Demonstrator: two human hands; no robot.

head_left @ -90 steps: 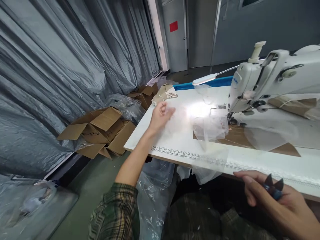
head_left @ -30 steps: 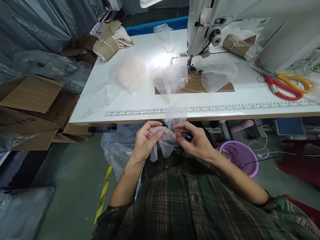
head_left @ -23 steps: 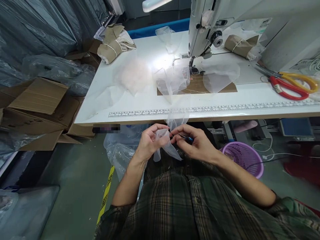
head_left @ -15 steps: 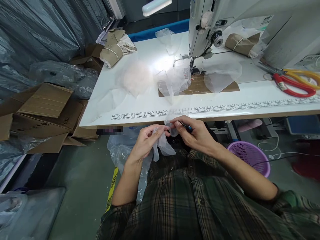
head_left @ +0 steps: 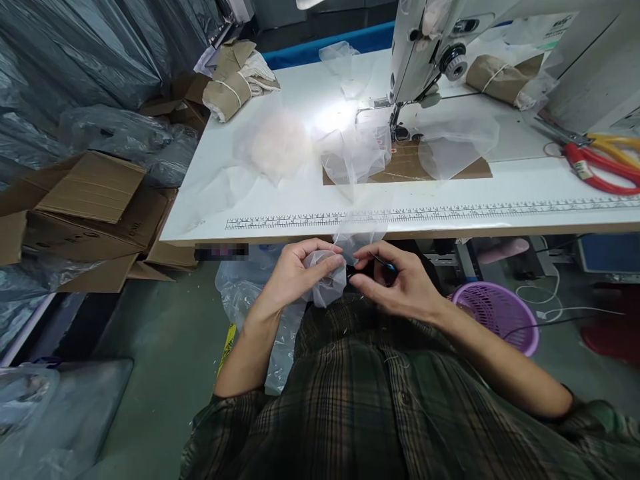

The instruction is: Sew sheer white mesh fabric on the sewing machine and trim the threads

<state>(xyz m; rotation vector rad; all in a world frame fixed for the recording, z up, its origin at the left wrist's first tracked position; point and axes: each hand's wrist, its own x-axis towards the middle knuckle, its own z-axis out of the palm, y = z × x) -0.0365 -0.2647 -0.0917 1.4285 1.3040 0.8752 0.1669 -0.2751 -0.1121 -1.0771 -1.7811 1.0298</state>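
Note:
Just below the table's front edge, my left hand (head_left: 300, 277) pinches a bunched piece of sheer white fabric (head_left: 326, 283). To its right my right hand (head_left: 400, 280) is curled round a small dark tool (head_left: 384, 262), partly hidden by the fingers; its thumb and forefinger are apart. Another sheer piece (head_left: 360, 233) hangs over the table edge behind the hands. On the table, more white sheer fabric (head_left: 350, 157) lies left of the sewing machine's needle area (head_left: 395, 127), partly over a brown cardboard strip (head_left: 407, 167).
A printed ruler (head_left: 310, 220) runs along the table's front. Red and yellow scissors (head_left: 590, 157) lie at the right, near a tied brown bundle (head_left: 500, 77). Another bundle (head_left: 227, 97) sits back left. A purple basket (head_left: 500, 313) and cardboard boxes (head_left: 95, 193) stand lower down.
My hands have moved apart, and my right thumb and forefinger have opened. The fabric in my left hand is now more bunched. The view has shifted slightly.

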